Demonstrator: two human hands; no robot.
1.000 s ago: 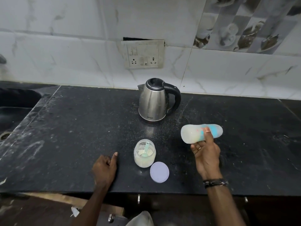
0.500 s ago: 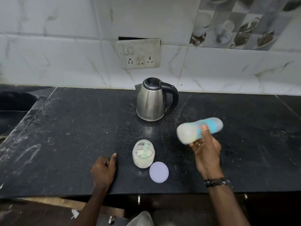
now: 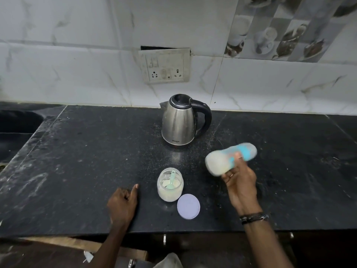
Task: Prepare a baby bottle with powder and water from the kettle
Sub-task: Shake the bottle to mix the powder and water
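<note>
Landmark: kettle [image 3: 180,120], steel body, black lid and handle, upright on the black counter [image 3: 77,151] near the back wall, lid down. Baby bottle [image 3: 229,158] is in the air to the front right of the kettle, lying almost on its side, blue capped end pointing away to the right, pale base toward the kettle side; outline smeared, so it reads as in motion, probably being shaken. Contents milky and opaque. Right hand [image 3: 240,180] is wrapped round the bottle's middle from below, thumb over the top near the blue collar; dark band at the wrist. Left hand [image 3: 123,202] is to the front left of the kettle, loosely curled, knuckles and one extended finger resting on the counter, holding nothing. Powder jar [image 3: 170,185] stands directly in front of the kettle, uncapped, a green scoop [image 3: 171,180] standing in the powder; its lilac lid [image 3: 188,206] lies flat just beside the jar, on the side away from the kettle. Judgement: powder and water look already in; mixing is the step in hand. Handling: bottle likely light plastic, stiff walls, modest weight from the liquid, smooth and possibly slick if wet. Best hold is the waist of the body, not the cap, since a loose collar could leak under shaking. Cannot tell whether the cap is fully tight.
</note>
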